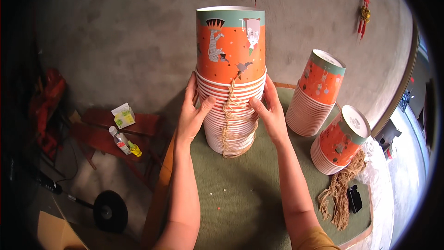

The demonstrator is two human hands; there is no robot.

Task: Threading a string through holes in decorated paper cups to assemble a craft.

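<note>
Between the left hand point(192, 118) and the right hand point(273, 113) I see a tall stack of paper buckets point(220, 76), upside down and nested one over the next, orange with a green band at the upper end and white rims crowded below. Both hands are clamped on this stack from opposite sides, thumbs on the near rims, the palms well apart. From my station I cannot tell whether its lower end touches the green mat point(240, 203). Loops of twine point(226, 125) run down the near face between the thumbs. Right of the right hand I have two shorter nested stacks, also inverted: a farther stack point(319, 90) and, just beside it, a nearer stack point(339, 142). A twine bundle point(343, 190) lies by the nearer one, next to a small black object point(354, 199). Well left of the left hand, a red bench point(95, 136) bears a carton point(123, 116), a clear bottle point(119, 140) and a yellow bottle point(134, 148), contents unclear to me.
</note>
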